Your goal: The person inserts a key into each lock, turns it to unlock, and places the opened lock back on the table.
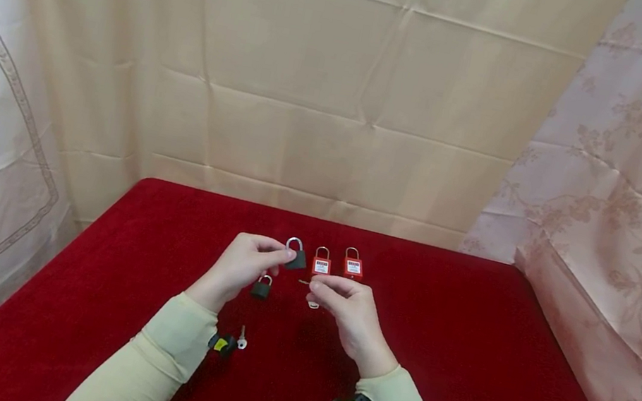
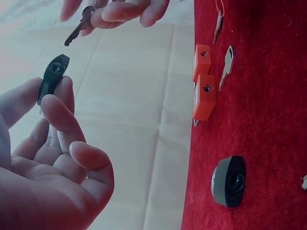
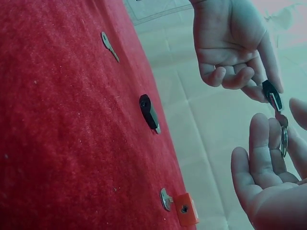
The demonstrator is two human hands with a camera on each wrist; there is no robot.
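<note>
My left hand pinches a black padlock between thumb and fingers, its silver shackle pointing up. In the left wrist view the keyhole of this padlock faces my other hand. My right hand pinches a small key by its head, the blade pointing toward the keyhole. A short gap shows between key tip and padlock in the left wrist view. A metal ring hangs from the key in the right wrist view.
Two red padlocks with white labels stand behind my hands on the red cloth. A second black padlock sits below my left hand. One loose key lies by the left wrist; another silver key lies near the red padlocks.
</note>
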